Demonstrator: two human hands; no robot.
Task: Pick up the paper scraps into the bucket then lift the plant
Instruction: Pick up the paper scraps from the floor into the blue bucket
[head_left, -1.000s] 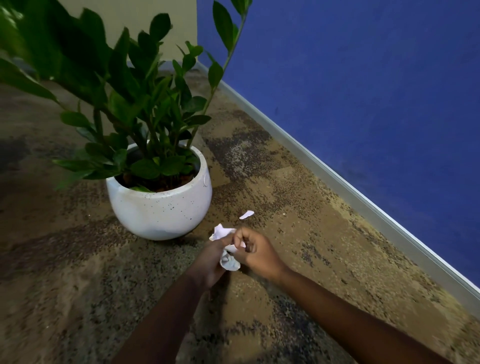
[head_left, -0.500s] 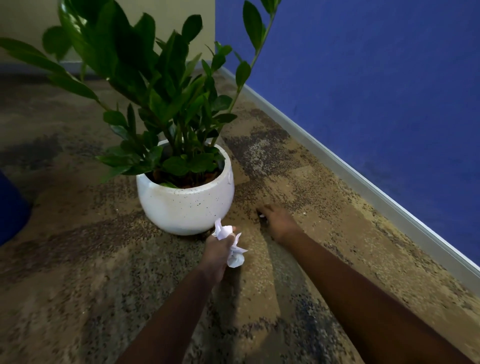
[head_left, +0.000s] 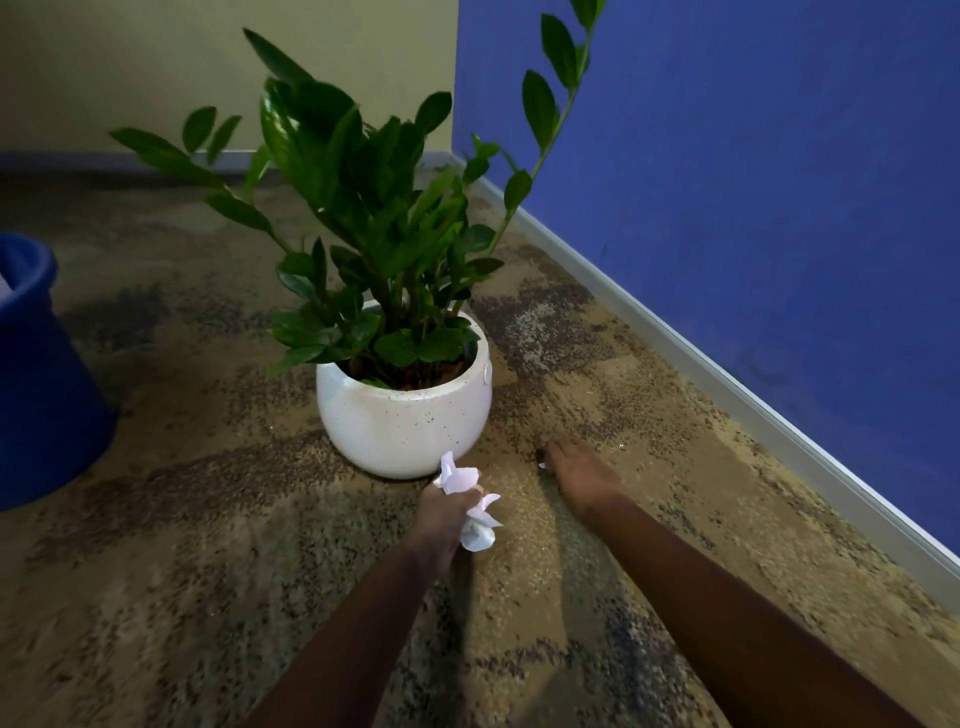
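Here, left hand (head_left: 441, 517) grips paper scraps (head_left: 460, 477) — just beside the plant (head_left: 384, 291).

The paper scraps (head_left: 470, 506) are looking like thin white paper, matt and sharply creased, crumpling into soft folds. The pot (head_left: 402, 421) is showing a smooth, white, lightly glossy face, probably glazed ceramic, with fine dark speckles running through it. The plant (head_left: 363, 208) is carrying waxy green leaves that are catching the light with a shine. The bucket (head_left: 41, 389) is reading as smooth blue plastic with a dull sheen. The carpet (head_left: 208, 545) is lying rough and short-piled, mottling in tan, brown and dark grey. The blue wall (head_left: 753, 182) and the yellowish wall (head_left: 156, 67) are appearing painted and matt. The baseboard (head_left: 727, 384) is looking pale, smooth and faintly satin.
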